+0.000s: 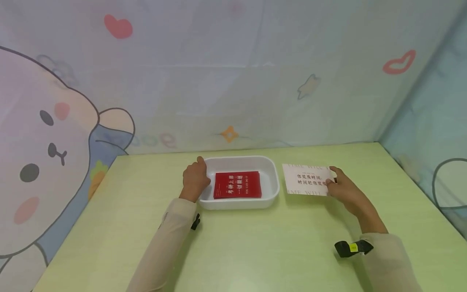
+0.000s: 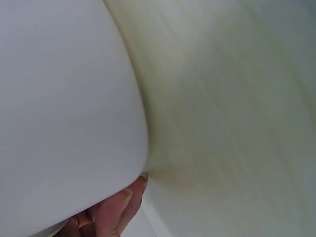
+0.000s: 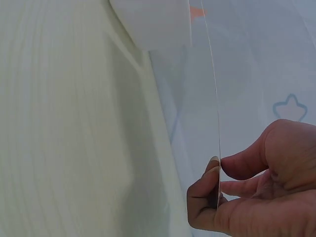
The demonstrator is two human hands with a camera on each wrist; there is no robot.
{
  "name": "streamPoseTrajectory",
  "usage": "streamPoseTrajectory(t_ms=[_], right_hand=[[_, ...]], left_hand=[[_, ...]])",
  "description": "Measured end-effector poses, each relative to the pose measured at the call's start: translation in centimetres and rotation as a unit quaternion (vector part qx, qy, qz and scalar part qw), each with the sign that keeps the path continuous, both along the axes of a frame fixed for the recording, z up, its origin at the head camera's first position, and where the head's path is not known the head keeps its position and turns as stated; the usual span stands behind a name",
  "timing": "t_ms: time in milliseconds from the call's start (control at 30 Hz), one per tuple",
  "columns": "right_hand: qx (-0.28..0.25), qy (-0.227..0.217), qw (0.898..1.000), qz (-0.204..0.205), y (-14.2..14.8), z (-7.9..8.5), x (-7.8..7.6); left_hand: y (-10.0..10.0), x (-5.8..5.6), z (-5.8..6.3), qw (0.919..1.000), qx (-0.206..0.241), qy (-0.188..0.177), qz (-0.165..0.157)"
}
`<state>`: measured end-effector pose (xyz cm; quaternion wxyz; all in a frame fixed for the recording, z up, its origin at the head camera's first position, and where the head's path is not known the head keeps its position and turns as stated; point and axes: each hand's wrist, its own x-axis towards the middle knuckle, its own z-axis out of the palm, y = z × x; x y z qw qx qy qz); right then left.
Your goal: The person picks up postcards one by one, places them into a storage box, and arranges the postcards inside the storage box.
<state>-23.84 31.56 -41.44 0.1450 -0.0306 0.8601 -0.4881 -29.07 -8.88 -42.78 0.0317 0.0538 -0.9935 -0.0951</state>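
In the head view, a white plastic tray (image 1: 238, 205) stands toward the back of the table. Inside it lies a stack of red cards (image 1: 237, 185) with white Chinese lettering. My left hand (image 1: 194, 178) grips the tray's left end, thumb over the rim; in the left wrist view, fingers (image 2: 118, 207) lie against the tray's outer wall (image 2: 69, 108). To the right of the tray, my right hand (image 1: 346, 192) pinches a white printed card (image 1: 304, 180) by its right edge, thumb on the near face. The right wrist view shows this card nearly edge-on, raised above the table.
The pale green tabletop (image 1: 255, 251) runs back to a cartoon-printed cloth (image 1: 226, 81) hung behind it, with more cloth at the right side. Black straps (image 1: 348, 248) with small devices sit at both wrists.
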Motion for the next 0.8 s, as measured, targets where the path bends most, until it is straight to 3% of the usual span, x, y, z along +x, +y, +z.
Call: streamPoseTrajectory(t_ms=[600,800], right_hand=[[-0.022,0.004,1.0,0.018,-2.6,1.0,-0.4],[-0.032,0.001,0.999,0.024,-3.6,1.6,-0.4]], left_hand=[[-0.1,-0.4,-0.4,0.9999,-0.002,0.014,0.002],[-0.1,0.0,-0.2,0.9999,-0.001,0.011,0.002]])
